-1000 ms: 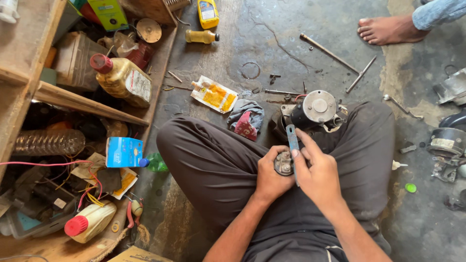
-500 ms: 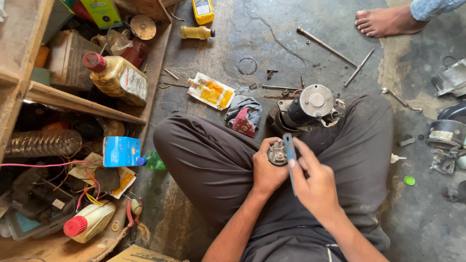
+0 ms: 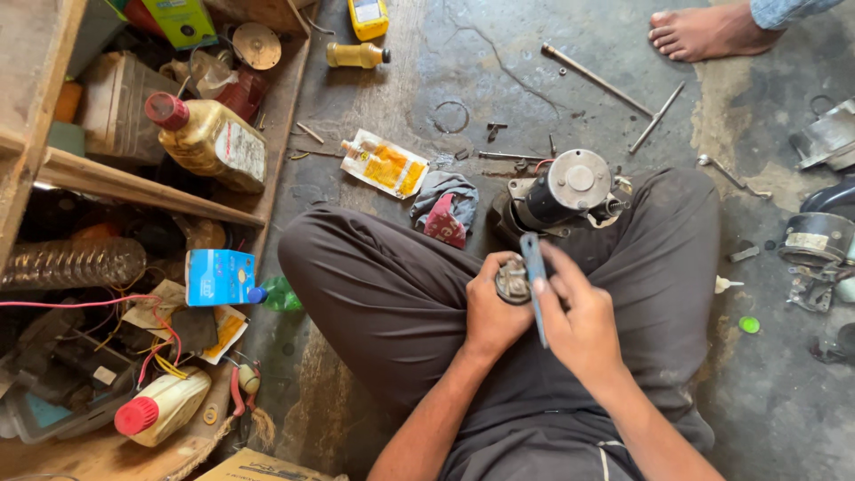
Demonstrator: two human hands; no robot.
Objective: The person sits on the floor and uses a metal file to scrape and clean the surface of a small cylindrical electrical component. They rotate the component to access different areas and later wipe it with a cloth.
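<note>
You sit cross-legged on the concrete floor (image 3: 499, 80), knees spread across the middle of the frame. The wooden shelf unit (image 3: 134, 178) fills the left edge, crowded with an oil jug (image 3: 209, 138), a blue carton (image 3: 218, 276) and loose wiring. The motor assembly (image 3: 561, 191), a dark cylinder with a round metal end plate, rests on the floor at centre, touching your right leg just above your hands. A crumpled rag (image 3: 445, 209) lies just left of it, and a flat yellow sachet (image 3: 385, 165) sits further to the upper left. A long metal rod (image 3: 595, 80) lies in the upper right, near another person's bare foot (image 3: 704, 31).

Your left hand (image 3: 490, 316) is closed around a small round metal part (image 3: 514, 281), held over your lap just below centre. Your right hand (image 3: 583, 325) is curled in a light grip around a slim blue-handled tool (image 3: 534, 276), fingers partly extended, with the tool's upper end lying against the part.

The step in hand appears to be working on the small part with the tool, separate from the motor assembly. The next move calls for a steady left-hand grip and a controlled tool tip, since the part is small and the contact point is partly hidden by your fingers.
</note>
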